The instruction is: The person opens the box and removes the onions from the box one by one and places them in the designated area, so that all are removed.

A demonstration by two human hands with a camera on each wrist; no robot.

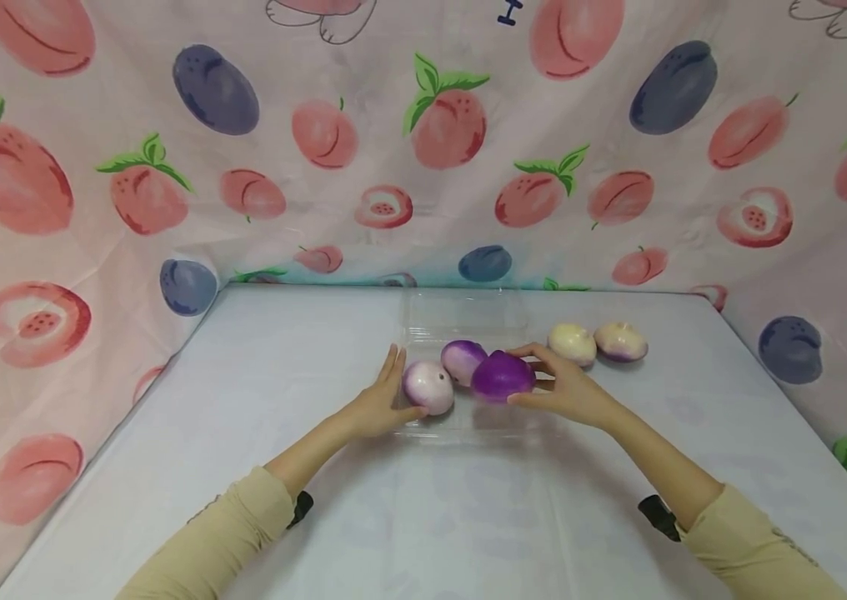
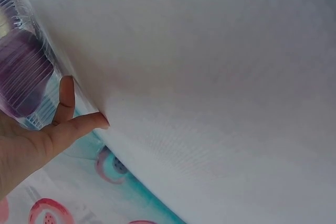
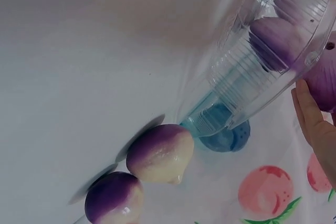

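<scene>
Right hand holds a dark purple turnip at an open clear box

The right hand [image 1: 568,390] grips the dark purple turnip [image 1: 502,377] between thumb and fingers, over the right half of a clear plastic box [image 1: 468,435]; whether the turnip already touches the bottom is hard to make out. The left hand [image 1: 380,406] is open, its fingers straight along the box's left edge and its thumb by the near left corner. Inside, a pale turnip [image 1: 427,387] lies near the left edge, with a purple-and-white turnip [image 1: 461,358] behind it, partly covered by the held one. The lid [image 1: 461,312] is folded back toward the far edge of the table [image 1: 348,533], its outline faint against the white cloth. Right of the box, toward the table's far right corner, sit a cream turnip [image 1: 572,344] and a purple-bottomed turnip [image 1: 621,342].

The left wrist view cuts off most of its hand and blurs the turnips behind ridged plastic. The right wrist view crops the right hand and the held turnip at the frame's edge.
</scene>
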